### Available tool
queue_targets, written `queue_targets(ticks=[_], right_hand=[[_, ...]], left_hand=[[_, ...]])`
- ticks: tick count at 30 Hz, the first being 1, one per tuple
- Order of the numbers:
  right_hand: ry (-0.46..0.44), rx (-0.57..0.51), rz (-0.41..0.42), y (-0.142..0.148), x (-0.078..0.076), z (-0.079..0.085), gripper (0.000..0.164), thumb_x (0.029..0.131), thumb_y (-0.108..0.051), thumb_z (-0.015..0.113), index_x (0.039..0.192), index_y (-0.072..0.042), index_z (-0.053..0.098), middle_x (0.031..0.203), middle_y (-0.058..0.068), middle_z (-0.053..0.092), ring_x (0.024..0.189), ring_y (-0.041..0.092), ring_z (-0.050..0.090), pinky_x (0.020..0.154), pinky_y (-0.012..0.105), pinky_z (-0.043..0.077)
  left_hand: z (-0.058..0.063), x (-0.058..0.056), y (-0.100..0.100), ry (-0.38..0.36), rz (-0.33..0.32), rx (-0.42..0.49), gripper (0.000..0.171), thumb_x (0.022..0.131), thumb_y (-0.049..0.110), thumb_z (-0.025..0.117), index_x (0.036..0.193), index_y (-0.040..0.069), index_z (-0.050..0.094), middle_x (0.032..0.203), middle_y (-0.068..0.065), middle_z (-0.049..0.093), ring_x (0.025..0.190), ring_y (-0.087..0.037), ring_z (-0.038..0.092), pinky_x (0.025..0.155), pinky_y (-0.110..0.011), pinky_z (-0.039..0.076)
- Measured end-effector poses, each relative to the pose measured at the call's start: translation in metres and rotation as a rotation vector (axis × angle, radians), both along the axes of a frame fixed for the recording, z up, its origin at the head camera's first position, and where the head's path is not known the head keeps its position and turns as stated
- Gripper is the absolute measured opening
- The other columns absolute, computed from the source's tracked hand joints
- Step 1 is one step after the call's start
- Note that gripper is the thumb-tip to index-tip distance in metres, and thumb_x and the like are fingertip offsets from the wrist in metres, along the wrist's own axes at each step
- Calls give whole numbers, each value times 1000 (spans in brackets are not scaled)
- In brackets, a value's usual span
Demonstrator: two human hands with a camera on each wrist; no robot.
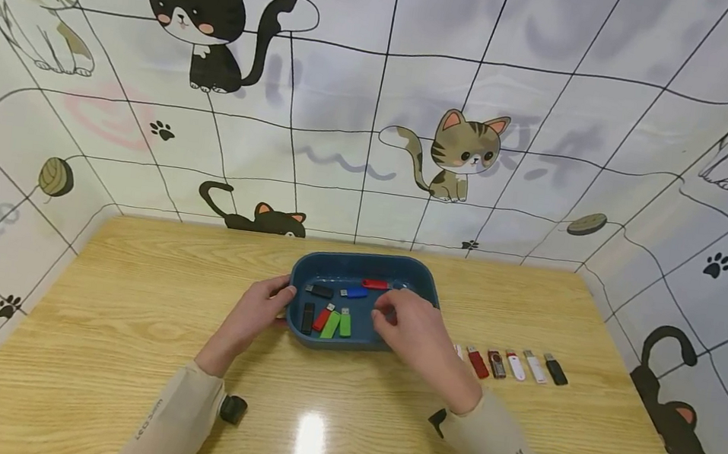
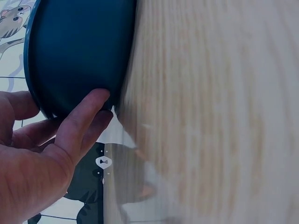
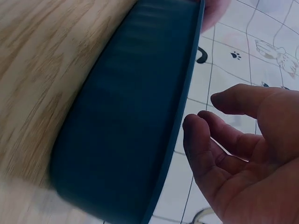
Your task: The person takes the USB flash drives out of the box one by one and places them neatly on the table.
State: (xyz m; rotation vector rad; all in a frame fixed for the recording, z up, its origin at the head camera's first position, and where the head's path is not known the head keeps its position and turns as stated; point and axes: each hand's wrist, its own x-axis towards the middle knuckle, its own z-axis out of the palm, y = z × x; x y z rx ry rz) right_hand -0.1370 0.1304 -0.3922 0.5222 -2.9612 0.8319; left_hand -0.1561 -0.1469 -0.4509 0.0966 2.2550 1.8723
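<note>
A dark blue plastic bin (image 1: 348,344) sits on the table with several USB sticks inside: a blue one (image 1: 354,293), a red one (image 1: 375,284), a green one (image 1: 345,323) and a black one (image 1: 307,318) among them. My left hand (image 1: 262,303) grips its left end, thumb at the rim and fingers against the outer wall, as the left wrist view shows (image 2: 51,144). Over the bin's right part hovers my right hand (image 1: 416,330), fingers loosely bent. A gap shows between thumb and fingertips in the right wrist view (image 3: 243,149), with nothing in it.
Right of the bin, several USB sticks lie in a row on the wooden table (image 1: 138,320), including a red one (image 1: 477,362), a white one (image 1: 535,366) and a black one (image 1: 555,369). My right forearm partly covers the row's left end. Cat-print cloth (image 1: 353,103) hangs around the table.
</note>
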Motion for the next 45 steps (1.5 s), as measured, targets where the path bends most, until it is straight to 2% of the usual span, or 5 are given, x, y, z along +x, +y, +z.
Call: queue_targets(ticks=[12, 28, 32, 36, 45], right_hand=[[-46, 49, 45, -27, -21, -11, 15, 97, -20, 74, 107, -9, 75, 96, 0, 68, 82, 15, 60, 72, 35, 54], [-276, 134, 49, -43, -42, -28, 40, 97, -23, 74, 129, -2, 68, 84, 2, 67, 63, 14, 54, 61, 31, 47], [-301, 140, 45, -45, -44, -32, 21, 95, -22, 75, 97, -3, 70, 68, -2, 50, 54, 13, 41, 52, 28, 31], [-310, 133, 59, -47, -46, -34, 43, 93, -21, 77, 63, -11, 48, 55, -3, 31, 46, 13, 29, 47, 27, 21], [-296, 160, 77, -50, -47, -33, 56, 92, -20, 78, 53, -14, 39, 51, -5, 26, 45, 11, 26, 45, 26, 19]], left_hand=[[0, 0, 2, -8, 8, 5, 44, 111, 15, 46, 151, -4, 49, 142, -28, 56, 119, -39, 63, 89, -45, 62], [-1, 0, 3, -13, 16, 9, 44, 112, 15, 44, 151, -4, 48, 142, -29, 56, 121, -39, 62, 87, -42, 62], [-1, 0, 3, -17, 22, 7, 44, 111, 15, 44, 151, -5, 48, 142, -29, 56, 120, -39, 63, 86, -41, 63], [-1, 0, 3, -19, 28, 5, 44, 111, 15, 45, 151, -4, 48, 142, -28, 56, 119, -38, 64, 86, -41, 63], [-3, 0, 3, -22, 27, 11, 43, 111, 16, 46, 150, -4, 50, 140, -28, 57, 118, -38, 64, 88, -44, 62]])
